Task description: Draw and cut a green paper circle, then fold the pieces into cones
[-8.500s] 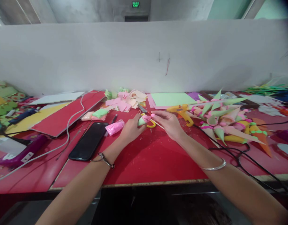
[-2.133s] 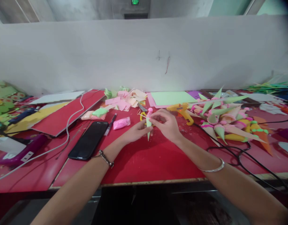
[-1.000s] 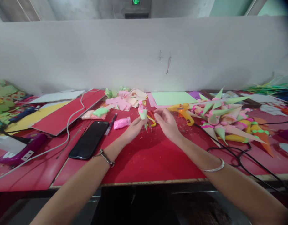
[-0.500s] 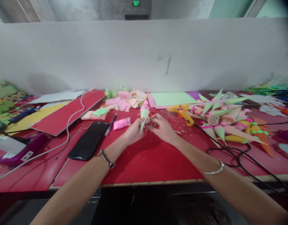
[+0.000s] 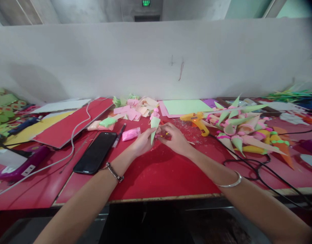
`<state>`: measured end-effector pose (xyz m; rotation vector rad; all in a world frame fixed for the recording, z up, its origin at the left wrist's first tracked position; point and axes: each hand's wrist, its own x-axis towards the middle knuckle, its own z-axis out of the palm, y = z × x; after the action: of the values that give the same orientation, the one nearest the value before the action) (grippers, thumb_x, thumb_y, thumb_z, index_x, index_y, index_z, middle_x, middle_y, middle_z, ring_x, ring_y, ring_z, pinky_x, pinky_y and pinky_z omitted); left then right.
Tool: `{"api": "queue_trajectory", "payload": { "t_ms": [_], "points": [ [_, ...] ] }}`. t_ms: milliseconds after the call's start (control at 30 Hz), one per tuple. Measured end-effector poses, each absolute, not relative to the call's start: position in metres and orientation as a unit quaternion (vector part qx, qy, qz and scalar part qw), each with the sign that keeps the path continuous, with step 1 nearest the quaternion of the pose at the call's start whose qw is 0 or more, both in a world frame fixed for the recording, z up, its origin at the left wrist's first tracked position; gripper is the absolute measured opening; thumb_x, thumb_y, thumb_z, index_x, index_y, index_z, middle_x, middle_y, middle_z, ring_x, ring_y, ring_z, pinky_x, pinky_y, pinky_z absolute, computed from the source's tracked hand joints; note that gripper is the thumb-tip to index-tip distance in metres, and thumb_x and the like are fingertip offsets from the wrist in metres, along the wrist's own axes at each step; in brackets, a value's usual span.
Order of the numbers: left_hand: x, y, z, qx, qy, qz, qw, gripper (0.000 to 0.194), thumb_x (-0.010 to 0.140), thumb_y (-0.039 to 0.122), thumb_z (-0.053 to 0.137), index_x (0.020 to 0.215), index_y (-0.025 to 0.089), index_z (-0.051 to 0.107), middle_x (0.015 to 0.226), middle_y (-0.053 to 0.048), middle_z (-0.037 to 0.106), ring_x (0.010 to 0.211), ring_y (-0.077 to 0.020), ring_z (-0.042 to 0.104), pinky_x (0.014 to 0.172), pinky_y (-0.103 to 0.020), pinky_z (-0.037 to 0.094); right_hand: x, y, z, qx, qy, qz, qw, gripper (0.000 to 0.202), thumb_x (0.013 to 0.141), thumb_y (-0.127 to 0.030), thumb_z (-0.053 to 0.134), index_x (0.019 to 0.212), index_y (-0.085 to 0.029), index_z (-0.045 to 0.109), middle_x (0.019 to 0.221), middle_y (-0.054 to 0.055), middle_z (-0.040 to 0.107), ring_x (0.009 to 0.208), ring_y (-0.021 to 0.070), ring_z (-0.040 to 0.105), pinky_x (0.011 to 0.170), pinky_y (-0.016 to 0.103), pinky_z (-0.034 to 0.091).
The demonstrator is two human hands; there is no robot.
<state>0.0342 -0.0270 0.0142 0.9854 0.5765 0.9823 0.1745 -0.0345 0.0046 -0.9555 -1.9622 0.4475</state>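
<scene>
My left hand (image 5: pixel 145 140) is closed around a small light-green paper cone (image 5: pixel 155 127), held upright over the middle of the red table with its point downward. Pink clay (image 5: pixel 155 113) shows at the cone's upper end. Close against its right side is my right hand (image 5: pixel 174 137), thumb and fingertips pinched together. Whatever sits between those fingertips is too small and hidden to name. A pink packet of clay (image 5: pixel 131 134) lies left of my left hand. To the right of my right hand rests a yellow glue gun (image 5: pixel 196 122) with its orange light on.
A black phone (image 5: pixel 96 152) and a pen (image 5: pixel 119 134) lie on the left. Paper scraps (image 5: pixel 135 110) and a green sheet (image 5: pixel 185 107) are at the back by the white partition (image 5: pixel 120 61). Finished-looking paper cones (image 5: pixel 241 130) pile up on the right, above a looped black cord (image 5: pixel 257 169).
The cone has turned and tipped slightly in my left hand. Both hands stay together in nearly the same place, and the whole view has shifted a little.
</scene>
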Motion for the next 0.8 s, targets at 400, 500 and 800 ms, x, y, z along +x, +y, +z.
{"api": "queue_trajectory", "payload": {
  "t_ms": [400, 500, 800],
  "points": [
    [0.031, -0.026, 0.01, 0.445, 0.283, 0.504, 0.684, 0.019, 0.071, 0.027, 0.061, 0.069, 0.018, 0.045, 0.059, 0.006, 0.041, 0.046, -0.0037, 0.033, 0.045, -0.017, 0.027, 0.175, -0.035, 0.004, -0.385, -0.711, 0.256, 0.529, 0.016, 0.077, -0.029, 0.057, 0.091, -0.021, 0.056, 0.078, 0.002, 0.065, 0.074, 0.0154, 0.063, 0.066, 0.028, 0.05],
    [0.032, -0.029, 0.01, 0.453, 0.28, 0.486, 0.693, 0.025, 0.068, 0.03, 0.067, 0.069, 0.017, 0.046, 0.054, 0.008, 0.032, 0.044, -0.0029, 0.027, 0.042, -0.017, 0.021, 0.175, -0.037, 0.005, -0.384, -0.73, 0.22, 0.521, 0.014, 0.078, -0.03, 0.056, 0.087, -0.021, 0.06, 0.079, 0.003, 0.065, 0.071, 0.0156, 0.062, 0.064, 0.028, 0.049],
    [0.032, -0.029, 0.003, 0.487, 0.323, 0.418, 0.695, 0.032, 0.069, 0.04, 0.066, 0.065, 0.016, 0.045, 0.045, 0.011, 0.023, 0.038, -0.002, 0.021, 0.038, -0.017, 0.015, 0.175, -0.04, 0.012, -0.39, -0.771, 0.088, 0.496, 0.013, 0.076, -0.017, 0.055, 0.083, -0.021, 0.065, 0.079, 0.004, 0.06, 0.073, 0.0161, 0.057, 0.066, 0.029, 0.046]
  ]
}}
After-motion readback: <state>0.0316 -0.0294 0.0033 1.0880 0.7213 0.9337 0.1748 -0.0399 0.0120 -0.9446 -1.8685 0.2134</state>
